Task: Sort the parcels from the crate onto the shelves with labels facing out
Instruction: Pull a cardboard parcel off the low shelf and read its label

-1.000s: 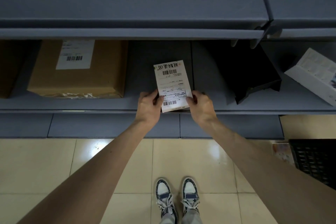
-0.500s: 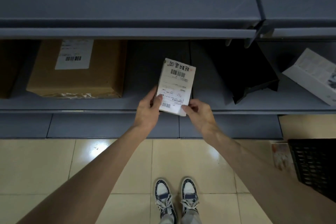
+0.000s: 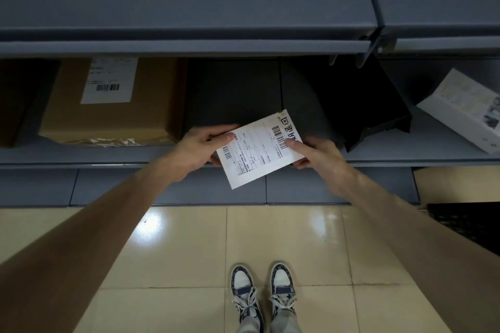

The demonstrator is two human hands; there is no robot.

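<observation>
Both the left hand point(image 3: 200, 147) and right hand point(image 3: 315, 154) pinch a white parcel point(image 3: 259, 150) (label up) before the shelf point(image 3: 108, 155); a brown box point(image 3: 113, 105) is already placed.

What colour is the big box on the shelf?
Brown cardboard box with a white label, seen in the head view.
</observation>
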